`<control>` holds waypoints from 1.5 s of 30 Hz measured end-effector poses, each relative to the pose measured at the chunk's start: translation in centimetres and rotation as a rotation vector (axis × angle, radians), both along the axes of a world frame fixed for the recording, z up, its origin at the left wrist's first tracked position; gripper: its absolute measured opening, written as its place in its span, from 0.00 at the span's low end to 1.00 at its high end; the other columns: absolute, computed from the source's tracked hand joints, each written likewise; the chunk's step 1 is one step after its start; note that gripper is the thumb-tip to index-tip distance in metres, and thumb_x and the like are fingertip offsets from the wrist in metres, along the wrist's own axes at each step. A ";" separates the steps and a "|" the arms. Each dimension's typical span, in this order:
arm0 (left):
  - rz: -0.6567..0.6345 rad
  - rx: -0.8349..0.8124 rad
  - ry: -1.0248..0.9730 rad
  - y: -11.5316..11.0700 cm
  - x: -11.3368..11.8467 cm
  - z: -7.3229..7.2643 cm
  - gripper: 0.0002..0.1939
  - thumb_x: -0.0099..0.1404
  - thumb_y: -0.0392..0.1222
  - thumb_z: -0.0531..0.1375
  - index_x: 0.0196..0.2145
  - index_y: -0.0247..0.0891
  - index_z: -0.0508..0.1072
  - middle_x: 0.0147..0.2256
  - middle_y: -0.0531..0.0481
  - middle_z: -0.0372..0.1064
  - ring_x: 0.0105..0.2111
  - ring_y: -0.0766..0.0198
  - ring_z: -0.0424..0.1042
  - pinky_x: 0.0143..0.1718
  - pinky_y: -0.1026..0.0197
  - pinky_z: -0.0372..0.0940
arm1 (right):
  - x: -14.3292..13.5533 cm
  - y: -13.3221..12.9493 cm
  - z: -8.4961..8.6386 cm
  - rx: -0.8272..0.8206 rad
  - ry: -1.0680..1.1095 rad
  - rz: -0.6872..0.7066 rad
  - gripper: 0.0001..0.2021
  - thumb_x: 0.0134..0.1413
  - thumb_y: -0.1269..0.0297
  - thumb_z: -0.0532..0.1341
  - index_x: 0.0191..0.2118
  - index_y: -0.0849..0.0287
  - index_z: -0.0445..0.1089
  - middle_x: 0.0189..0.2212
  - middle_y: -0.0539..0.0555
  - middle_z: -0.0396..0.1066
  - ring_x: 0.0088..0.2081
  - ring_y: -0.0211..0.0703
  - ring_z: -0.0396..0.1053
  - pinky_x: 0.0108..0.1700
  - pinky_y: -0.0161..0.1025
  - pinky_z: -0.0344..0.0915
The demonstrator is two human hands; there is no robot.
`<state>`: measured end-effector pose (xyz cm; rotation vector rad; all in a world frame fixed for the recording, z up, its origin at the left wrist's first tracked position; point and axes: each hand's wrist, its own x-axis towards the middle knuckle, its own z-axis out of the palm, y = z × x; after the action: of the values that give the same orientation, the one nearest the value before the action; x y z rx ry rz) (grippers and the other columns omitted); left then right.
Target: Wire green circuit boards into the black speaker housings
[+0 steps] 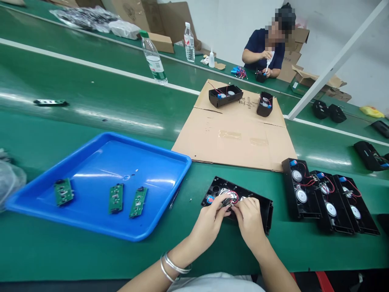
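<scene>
In the head view a black speaker housing point(263, 207) lies on the green bench in front of me, with a blue cylinder point(210, 199), red wires point(236, 195) and round silver speakers showing inside. My left hand point(209, 217) pinches a small dark part with wires point(225, 202) above the housing. Close beside it, my right hand point(249, 219) has its fingers pressed together at the wire ends of that part. The fingertips cover most of what it grips, so its exact kind is hidden.
A blue tray point(100, 222) on the left holds three green circuit boards point(116, 198). Three similar housings point(330, 202) stand at right. Beyond lies a cardboard sheet point(234, 142) bearing two housings. Bottles point(154, 61) stand on the far side, where another person point(261, 52) works.
</scene>
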<state>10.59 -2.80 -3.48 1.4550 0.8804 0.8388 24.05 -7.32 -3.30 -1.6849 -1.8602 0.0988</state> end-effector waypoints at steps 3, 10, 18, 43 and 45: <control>-0.063 0.051 0.007 0.3 -0.3 0.0 0.15 0.63 0.38 0.49 0.46 0.41 0.68 0.42 0.49 0.74 0.34 0.62 0.76 0.37 0.59 0.74 | 0.2 0.1 0.2 -0.024 0.104 -0.023 0.10 0.64 0.62 0.48 0.39 0.60 0.64 0.26 0.51 0.66 0.30 0.41 0.62 0.36 0.39 0.56; -0.150 -0.014 -0.070 0.7 -0.6 0.2 0.15 0.62 0.36 0.49 0.45 0.41 0.69 0.42 0.49 0.73 0.35 0.64 0.75 0.37 0.59 0.74 | 1.0 0.5 0.7 -0.068 0.073 0.096 0.13 0.64 0.61 0.48 0.31 0.59 0.63 0.23 0.49 0.64 0.27 0.39 0.58 0.37 0.40 0.55; -0.152 -0.092 -0.051 0.7 -1.2 0.7 0.14 0.61 0.38 0.52 0.44 0.40 0.67 0.37 0.50 0.75 0.32 0.63 0.76 0.33 0.60 0.74 | 1.6 0.8 0.4 -0.193 0.107 0.114 0.14 0.62 0.56 0.50 0.31 0.59 0.64 0.24 0.51 0.63 0.27 0.41 0.60 0.34 0.40 0.58; 0.068 -0.066 0.104 -0.1 0.4 0.4 0.17 0.60 0.41 0.53 0.47 0.39 0.62 0.33 0.48 0.77 0.34 0.58 0.77 0.35 0.56 0.74 | 2.2 -1.0 1.1 -0.085 0.520 0.049 0.09 0.58 0.66 0.55 0.34 0.57 0.73 0.29 0.53 0.71 0.32 0.40 0.68 0.33 0.36 0.66; 0.060 -0.045 0.133 0.1 0.6 0.4 0.17 0.60 0.41 0.53 0.47 0.39 0.63 0.33 0.49 0.77 0.34 0.58 0.77 0.36 0.56 0.74 | 2.0 -1.1 1.1 -0.098 0.418 0.090 0.11 0.60 0.65 0.53 0.36 0.58 0.73 0.29 0.53 0.68 0.30 0.39 0.67 0.31 0.35 0.65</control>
<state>11.17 -2.73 -3.12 1.4637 1.0409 0.7691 26.03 -8.41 -2.18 -1.5028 -1.6322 0.5450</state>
